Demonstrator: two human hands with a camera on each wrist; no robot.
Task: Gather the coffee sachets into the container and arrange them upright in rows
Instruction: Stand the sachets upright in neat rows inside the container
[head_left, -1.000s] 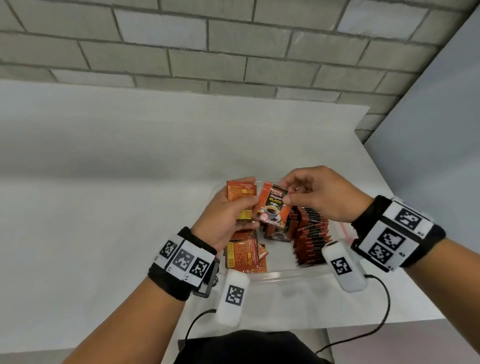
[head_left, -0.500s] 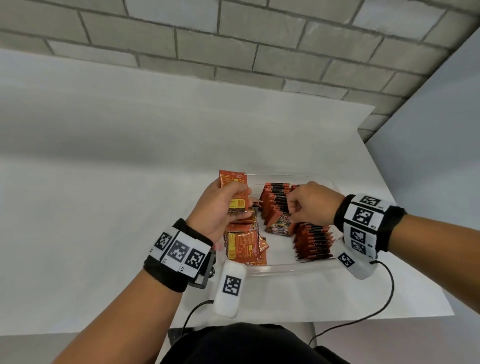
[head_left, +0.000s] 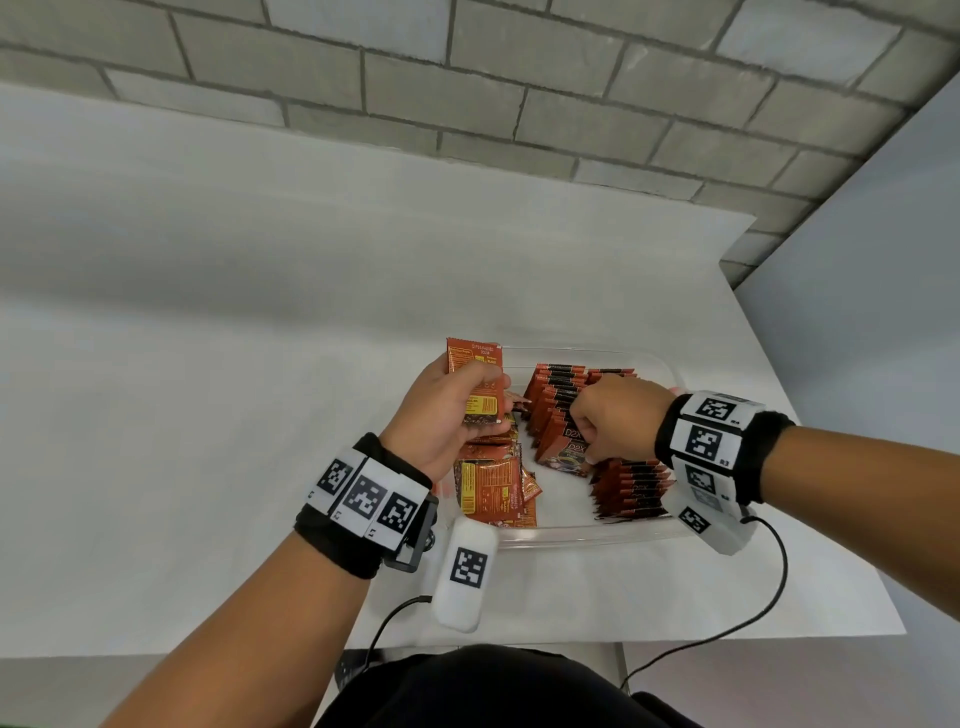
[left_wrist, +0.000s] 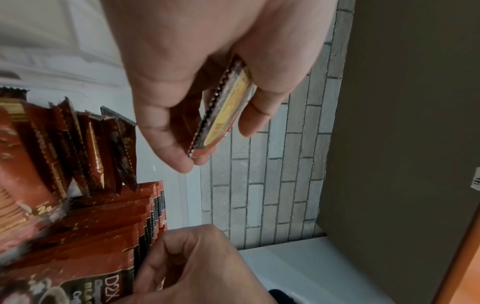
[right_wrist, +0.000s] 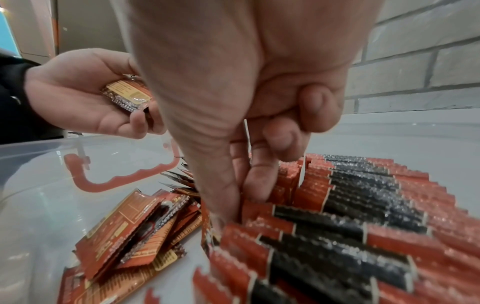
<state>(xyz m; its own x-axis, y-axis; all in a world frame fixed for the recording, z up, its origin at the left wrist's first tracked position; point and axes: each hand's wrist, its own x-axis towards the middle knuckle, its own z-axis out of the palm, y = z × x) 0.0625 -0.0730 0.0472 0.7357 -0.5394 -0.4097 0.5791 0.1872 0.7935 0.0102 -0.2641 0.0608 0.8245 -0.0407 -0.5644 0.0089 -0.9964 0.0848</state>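
A clear plastic container (head_left: 571, 535) holds red and black coffee sachets. Two rows stand upright, a back row (head_left: 553, 395) and a near right row (head_left: 631, 488). A loose pile (head_left: 493, 488) lies flat at the container's left. My left hand (head_left: 480, 410) grips a small stack of sachets (head_left: 475, 364) above that pile; the stack (left_wrist: 223, 109) shows edge-on in the left wrist view. My right hand (head_left: 589, 441) is down in the container. Its thumb and forefinger pinch one sachet (right_wrist: 250, 207) at the front of the back row (right_wrist: 363, 195).
The container sits near the right front corner of a white table (head_left: 208, 364). A brick wall (head_left: 467, 88) runs behind and a grey panel (head_left: 883, 312) stands to the right. Cables (head_left: 769, 597) trail from both wrist cameras over the table's front edge.
My right hand took a sachet from beside my left hand's stack and lowered it into the container, to the front of the back row. The left hand stayed raised with its stack.
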